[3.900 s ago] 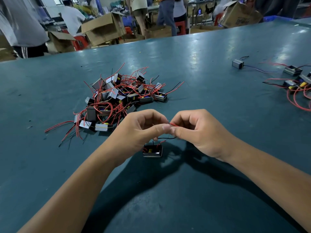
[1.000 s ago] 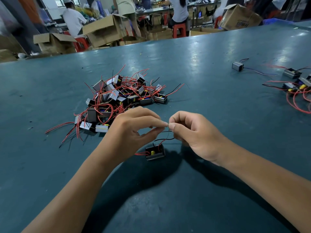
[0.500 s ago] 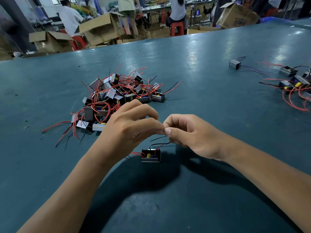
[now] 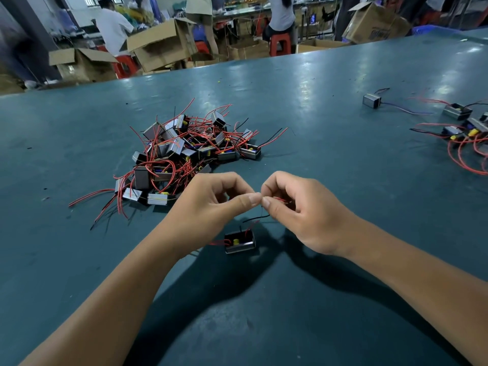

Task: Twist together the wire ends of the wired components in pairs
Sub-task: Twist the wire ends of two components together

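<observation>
While both hands (image 4: 261, 204) meet fingertip-to-fingertip, they pinch — seemingly — thin wire ends (image 4: 280, 199).

Far beyond the fingers, past the dark teal table (image 4: 343, 207), open brown cardboard boxes (image 4: 161, 46) and red plastic stools (image 4: 280, 43) stand among people.

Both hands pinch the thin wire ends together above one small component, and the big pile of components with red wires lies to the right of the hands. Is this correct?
Not quite: the pile lies to the left of the hands and farther away, as the head view shows. The rest holds: the left hand and right hand pinch the wire ends above one small component.
</observation>
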Action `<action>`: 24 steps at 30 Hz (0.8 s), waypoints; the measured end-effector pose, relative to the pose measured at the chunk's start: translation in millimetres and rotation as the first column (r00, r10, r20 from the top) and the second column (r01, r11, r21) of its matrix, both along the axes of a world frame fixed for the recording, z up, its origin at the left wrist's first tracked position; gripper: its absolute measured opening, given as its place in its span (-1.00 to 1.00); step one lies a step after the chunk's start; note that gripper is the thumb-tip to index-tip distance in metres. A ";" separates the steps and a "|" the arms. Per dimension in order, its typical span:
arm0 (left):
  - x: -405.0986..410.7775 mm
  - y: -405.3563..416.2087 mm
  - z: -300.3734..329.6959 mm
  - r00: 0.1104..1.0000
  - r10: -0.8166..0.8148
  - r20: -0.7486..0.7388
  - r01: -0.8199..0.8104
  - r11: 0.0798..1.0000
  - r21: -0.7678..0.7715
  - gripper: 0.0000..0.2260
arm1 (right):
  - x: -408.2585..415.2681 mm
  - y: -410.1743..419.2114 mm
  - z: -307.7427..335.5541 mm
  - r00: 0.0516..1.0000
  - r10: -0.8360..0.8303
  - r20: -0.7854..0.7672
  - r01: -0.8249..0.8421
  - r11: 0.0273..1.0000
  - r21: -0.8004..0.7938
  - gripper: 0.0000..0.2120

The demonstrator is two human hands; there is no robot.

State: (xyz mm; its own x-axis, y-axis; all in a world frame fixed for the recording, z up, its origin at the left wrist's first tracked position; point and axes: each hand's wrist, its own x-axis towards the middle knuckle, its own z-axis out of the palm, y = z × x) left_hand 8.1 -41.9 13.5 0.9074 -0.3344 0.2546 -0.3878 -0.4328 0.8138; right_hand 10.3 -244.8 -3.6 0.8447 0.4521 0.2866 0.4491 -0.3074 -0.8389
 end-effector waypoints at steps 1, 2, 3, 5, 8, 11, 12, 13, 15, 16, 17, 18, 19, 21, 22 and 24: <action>-1.1 -4.3 -0.7 0.991 0.050 -0.124 -0.060 0.994 -0.086 -0.83 | -0.3 1.0 -1.1 1.000 -0.016 0.020 0.016 1.000 -0.002 -0.88; -2.8 -9.5 -1.6 0.965 0.083 -0.250 -0.128 0.978 -0.167 -0.83 | -0.7 2.1 -2.2 0.999 -0.031 0.037 0.031 1.000 -0.005 -0.89; -4.4 -14.8 -2.4 0.930 0.099 -0.354 -0.189 0.955 -0.229 -0.84 | -0.9 3.1 -3.1 0.998 -0.045 0.049 0.046 0.999 -0.007 -0.89; -6.2 -20.5 -2.6 0.905 0.133 -0.405 -0.252 0.933 -0.258 -0.84 | -0.5 3.8 -4.4 0.997 -0.068 0.047 0.068 0.998 0.000 -0.87; -8.8 -16.2 1.8 0.976 0.174 -0.130 -0.190 0.975 -0.117 -0.87 | 2.7 2.8 -4.5 0.996 -0.088 -0.018 0.088 0.996 0.031 -0.87; -12.3 -10.6 10.1 0.980 0.094 0.176 -0.114 0.988 0.108 -0.97 | 5.2 1.4 -3.5 0.993 -0.087 -0.080 0.093 0.993 0.075 -0.86; -12.9 -9.6 10.8 0.963 0.057 0.263 -0.106 0.978 0.178 -0.95 | 5.6 1.1 -3.1 0.992 -0.087 -0.089 0.094 0.992 0.082 -0.86; -12.4 -8.6 10.6 0.944 0.016 0.329 -0.096 0.969 0.228 -0.93 | 5.9 1.0 -2.6 0.992 -0.088 -0.094 0.096 0.992 0.086 -0.86; -11.2 -6.2 10.2 0.918 -0.048 0.394 -0.077 0.952 0.296 -0.89 | 6.3 1.2 -1.5 0.990 -0.093 -0.105 0.103 0.990 0.093 -0.86; -10.9 -4.7 10.0 0.909 -0.075 0.411 -0.071 0.941 0.330 -0.86 | 6.5 1.4 -1.1 0.990 -0.094 -0.110 0.104 0.990 0.095 -0.86; -10.2 -2.8 9.8 0.901 -0.098 0.423 -0.063 0.934 0.352 -0.82 | 6.5 1.6 -0.8 0.989 -0.093 -0.115 0.104 0.990 0.097 -0.86; -9.3 -1.0 9.8 0.895 -0.117 0.430 -0.051 0.932 0.359 -0.80 | 6.4 1.8 -0.6 0.989 -0.089 -0.120 0.101 0.990 0.100 -0.86; -7.9 0.6 10.1 0.889 -0.129 0.440 -0.039 0.935 0.353 -0.81 | 6.1 1.7 -0.3 0.989 -0.081 -0.125 0.094 0.990 0.103 -0.86; -4.9 3.3 10.0 0.865 -0.136 0.483 -0.037 0.943 0.332 -0.84 | 5.5 1.5 0.7 0.989 -0.058 -0.137 0.073 0.992 0.106 -0.86; -2.7 4.0 9.7 0.845 -0.139 0.516 -0.046 0.943 0.330 -0.85 | 5.3 1.1 1.4 0.989 -0.045 -0.144 0.061 0.992 0.111 -0.86; 0.9 5.3 8.8 0.801 -0.155 0.579 -0.073 0.934 0.350 -0.84 | 5.1 0.6 2.7 0.986 -0.014 -0.166 0.037 0.990 0.136 -0.85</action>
State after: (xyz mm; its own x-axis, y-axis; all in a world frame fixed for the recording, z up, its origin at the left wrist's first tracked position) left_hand 9.1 -36.7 22.3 0.5995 -0.5349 0.5954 -0.7630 -0.6067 0.2232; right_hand 15.4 -244.2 -0.9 0.8959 0.3959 0.2015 0.2957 -0.1929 -0.9356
